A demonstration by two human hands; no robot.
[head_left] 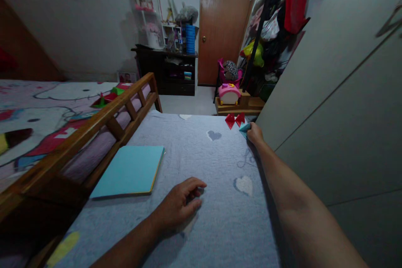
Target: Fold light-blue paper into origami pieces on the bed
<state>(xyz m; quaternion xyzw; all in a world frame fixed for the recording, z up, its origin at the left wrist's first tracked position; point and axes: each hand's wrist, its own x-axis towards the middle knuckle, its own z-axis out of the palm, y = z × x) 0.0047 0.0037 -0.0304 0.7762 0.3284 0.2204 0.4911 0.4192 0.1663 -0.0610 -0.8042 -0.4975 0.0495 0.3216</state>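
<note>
My right hand is stretched far out to the far right edge of the blue-grey mattress cover, its fingers closed on a small teal folded paper piece. Just beyond it lies a red folded paper shape. My left hand rests on the cover close to me, fingers loosely curled downward against the fabric, holding nothing. A stack of square paper with a teal top sheet lies to the left of that hand.
A wooden bed rail runs along the left, with a cartoon-print bed behind it carrying red and green folded paper shapes. A grey wardrobe stands right. A dark desk, door, toys and hung clothes lie beyond.
</note>
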